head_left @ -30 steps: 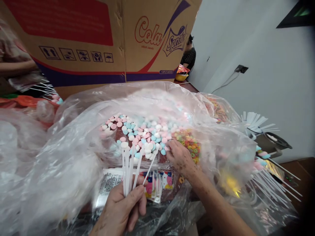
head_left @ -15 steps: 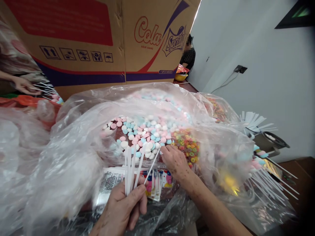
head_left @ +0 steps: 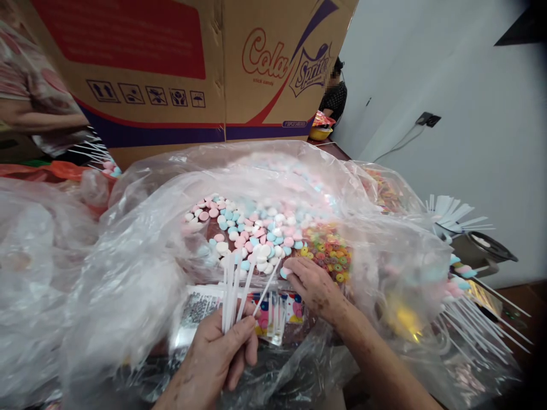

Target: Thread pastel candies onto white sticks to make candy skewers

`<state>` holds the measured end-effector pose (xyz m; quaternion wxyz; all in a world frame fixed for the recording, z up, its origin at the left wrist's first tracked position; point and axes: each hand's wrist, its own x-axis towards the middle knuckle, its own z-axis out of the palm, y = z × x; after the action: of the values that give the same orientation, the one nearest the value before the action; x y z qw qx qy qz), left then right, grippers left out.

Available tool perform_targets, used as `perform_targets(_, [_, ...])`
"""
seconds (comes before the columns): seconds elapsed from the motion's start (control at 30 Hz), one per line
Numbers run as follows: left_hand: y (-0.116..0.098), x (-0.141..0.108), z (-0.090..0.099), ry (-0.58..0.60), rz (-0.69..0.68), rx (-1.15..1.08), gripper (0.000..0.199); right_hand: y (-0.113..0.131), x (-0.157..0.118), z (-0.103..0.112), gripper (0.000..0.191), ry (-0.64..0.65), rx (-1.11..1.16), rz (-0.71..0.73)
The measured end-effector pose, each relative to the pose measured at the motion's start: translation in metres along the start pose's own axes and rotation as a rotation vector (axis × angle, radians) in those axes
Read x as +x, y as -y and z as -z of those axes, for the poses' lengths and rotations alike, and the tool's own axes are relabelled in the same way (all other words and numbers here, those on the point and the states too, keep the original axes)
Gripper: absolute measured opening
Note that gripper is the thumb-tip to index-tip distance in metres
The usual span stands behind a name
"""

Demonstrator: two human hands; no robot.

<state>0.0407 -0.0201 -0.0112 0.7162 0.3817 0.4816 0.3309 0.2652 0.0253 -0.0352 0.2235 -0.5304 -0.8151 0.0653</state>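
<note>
My left hand (head_left: pixel 224 344) is closed around several white sticks (head_left: pixel 231 290), which stand up in a loose fan with one leaning right. My right hand (head_left: pixel 314 287) is just right of their tips, its thumb and fingers pinched on a pale blue and white candy (head_left: pixel 284 273). Behind both hands lies a spread of pink, blue and white round candies (head_left: pixel 260 233) inside a clear plastic bag (head_left: pixel 145 210). Small ring-shaped candies (head_left: pixel 331 250) in yellow, green and red lie beside them, partly behind my right hand. Printed wrappers (head_left: pixel 273 316) lie beneath the hands.
A large cardboard box (head_left: pixel 162 122) stands behind the bag. At right are candies on white sticks (head_left: pixel 474 324) and a grey pot (head_left: pixel 481 250) with more sticks beside it. A person's arm (head_left: pixel 43 119) shows at far left; another person (head_left: pixel 335 97) is behind the box.
The whole view has shifted slightly. My right hand has drawn back a little from the pile, and a candy now shows at its fingertips. At left, the other person's hand has gone behind the box.
</note>
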Motion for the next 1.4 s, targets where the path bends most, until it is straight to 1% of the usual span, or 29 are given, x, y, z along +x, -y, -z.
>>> perform_targets(0.13, [0.005,0.003,0.002,-0.003,0.008,0.005,0.037,0.002,-0.004,-0.01,0.019,0.001,-0.189,0.053])
perform_targets(0.23, [0.009,0.006,0.003,-0.001,0.005,0.023,0.039,0.003,-0.008,-0.02,0.023,-0.025,-0.299,0.066])
perform_targets(0.4, [0.01,0.007,0.004,-0.01,-0.007,0.072,0.04,0.001,-0.01,-0.028,0.025,-0.065,-0.306,0.076])
perform_targets(0.53, [0.007,0.004,0.002,-0.023,-0.008,0.082,0.038,0.0,-0.006,-0.027,0.024,-0.139,-0.265,0.066])
perform_targets(0.63, [0.006,0.002,0.003,-0.043,-0.017,0.082,0.035,0.002,-0.002,-0.02,0.024,-0.14,-0.131,0.02])
perform_targets(0.73, [0.006,0.001,0.006,-0.043,-0.019,0.083,0.034,0.002,0.001,-0.013,0.023,-0.085,0.038,-0.05])
perform_targets(0.83, [0.006,0.002,0.007,-0.01,-0.015,0.078,0.034,-0.003,0.004,-0.008,0.017,-0.05,0.03,-0.116])
perform_targets(0.93, [0.007,0.002,0.008,-0.005,-0.011,0.073,0.034,-0.012,0.006,-0.004,0.018,-0.1,-0.032,-0.196])
perform_targets(1.07, [0.008,0.002,0.007,-0.005,0.006,0.07,0.038,-0.014,0.006,0.003,0.015,-0.189,-0.003,-0.295])
perform_targets(1.13, [0.007,0.001,0.006,-0.026,0.004,0.058,0.037,-0.011,0.005,0.005,0.011,-0.227,0.03,-0.288])
perform_targets(1.23, [0.005,-0.001,0.003,-0.062,-0.002,0.046,0.033,-0.01,0.004,0.003,0.008,-0.265,0.049,-0.228])
perform_targets(1.33, [0.006,-0.002,0.002,-0.063,-0.006,0.049,0.031,-0.012,0.006,-0.004,0.009,-0.283,-0.018,-0.163])
perform_targets(1.4, [0.008,0.0,0.003,-0.045,0.002,0.053,0.034,-0.012,0.009,-0.008,0.012,-0.267,-0.101,-0.128])
